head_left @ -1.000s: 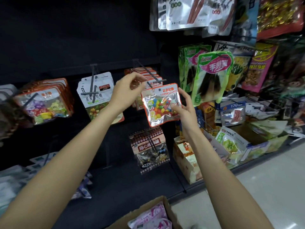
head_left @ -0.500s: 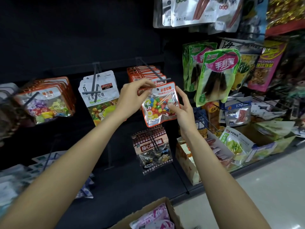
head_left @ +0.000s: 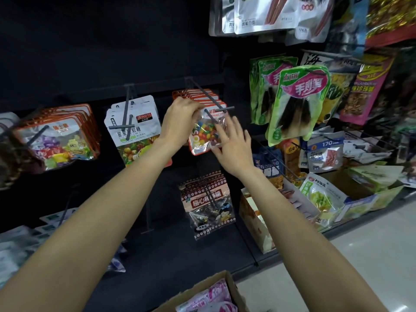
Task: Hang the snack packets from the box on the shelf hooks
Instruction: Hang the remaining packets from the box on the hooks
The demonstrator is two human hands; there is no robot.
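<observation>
The shelf [head_left: 157,41] is dark, with rows of hooks; the box [head_left: 202,289] stands low in front; the jellybean packet [head_left: 203,136] hangs upright at the hook [head_left: 210,99], directly ahead of both hands; the left hand [head_left: 182,120], the nearer one, pinches its top edge; the right hand [head_left: 234,145] lies flat and open against its front.

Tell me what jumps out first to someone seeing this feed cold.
Mid-frame, the left hand pinches the top of a clear jelly bean packet at the grey shelf hook, while the right hand rests open against its lower edge. Right of them hang bright green snack packets. A cardboard box with pink packets sits at the bottom edge.
</observation>
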